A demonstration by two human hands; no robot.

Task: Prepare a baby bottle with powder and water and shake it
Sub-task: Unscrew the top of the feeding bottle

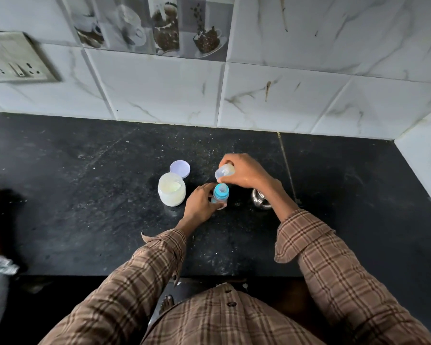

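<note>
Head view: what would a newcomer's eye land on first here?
First the two hands at mid-counter: the left hand grips the baby bottle with its blue collar, while the right hand holds a clear cap just above it. Left of them stands an open powder jar, its pale lid lying behind it on the black counter. A steel vessel peeks out under the right wrist.

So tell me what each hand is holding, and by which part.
The left hand grips the bottle round its body, below the blue collar. The right hand holds the clear cap by its closed end, tilted just above the bottle.
</note>
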